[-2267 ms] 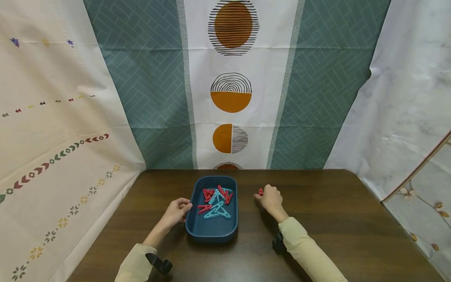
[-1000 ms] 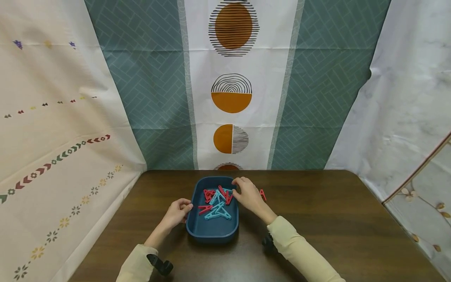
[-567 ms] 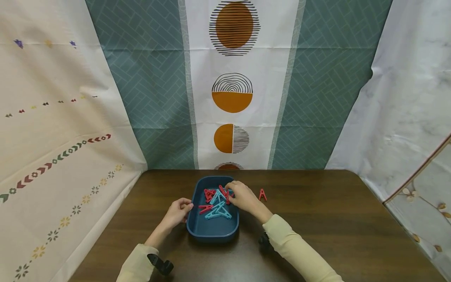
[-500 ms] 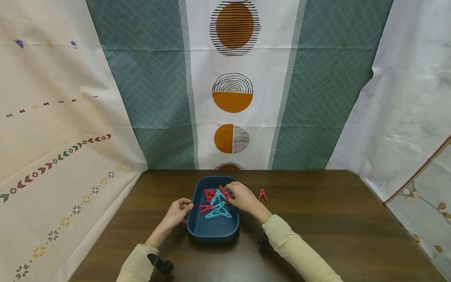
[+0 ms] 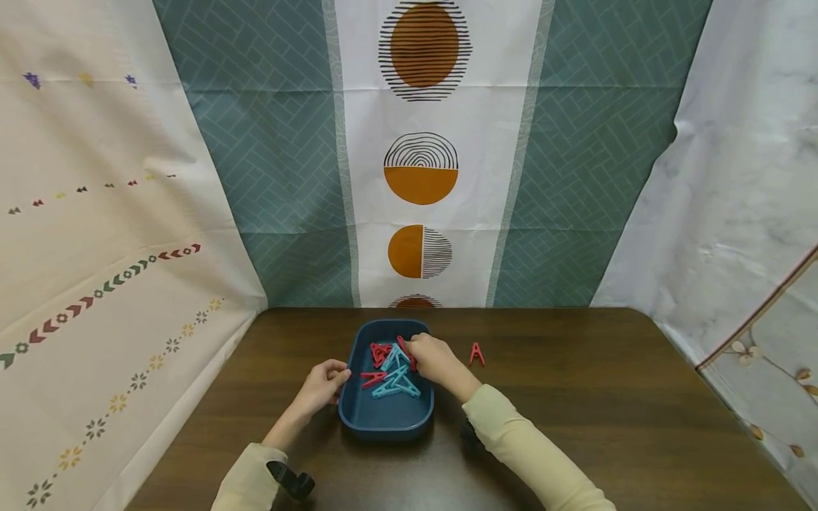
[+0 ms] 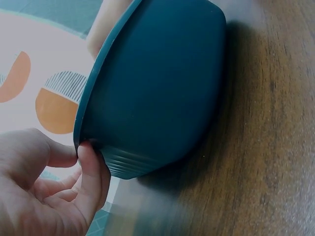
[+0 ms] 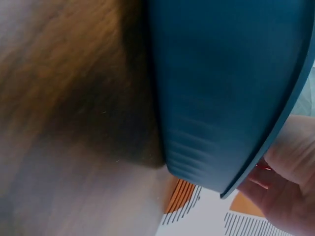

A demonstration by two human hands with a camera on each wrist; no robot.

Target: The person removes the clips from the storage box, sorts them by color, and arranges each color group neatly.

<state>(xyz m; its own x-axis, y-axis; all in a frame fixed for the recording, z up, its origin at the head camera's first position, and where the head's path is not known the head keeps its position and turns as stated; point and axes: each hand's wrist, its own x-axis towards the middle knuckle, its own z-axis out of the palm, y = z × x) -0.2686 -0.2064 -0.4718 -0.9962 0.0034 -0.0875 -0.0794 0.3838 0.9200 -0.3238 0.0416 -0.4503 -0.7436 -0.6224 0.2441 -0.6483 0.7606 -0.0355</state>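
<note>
A dark blue plastic bin (image 5: 385, 415) stands on the table, holding several red and light-blue clothespins (image 5: 404, 384). My left hand (image 5: 322, 383) pinches its left rim between thumb and fingers, as the left wrist view shows close up. My right hand (image 5: 437, 360) reaches over the right rim, fingers bent down inside. A red clothespin (image 5: 412, 363) shows right beside those fingers. In the right wrist view, bits of red show between the thumb and curled fingers; the fingertips are mostly hidden. Another red clothespin (image 5: 476, 353) lies on the table right of the bin.
The brown wooden table (image 5: 575, 404) reaches back to a hanging patterned cloth (image 5: 422, 213). More cloth hangs at the left (image 5: 128, 284) and right (image 5: 716, 213) sides.
My right hand left the red clothespin on the table at the right, moved left over the bin, then dipped its fingers in among the clothespins. My left hand stays on the rim.
</note>
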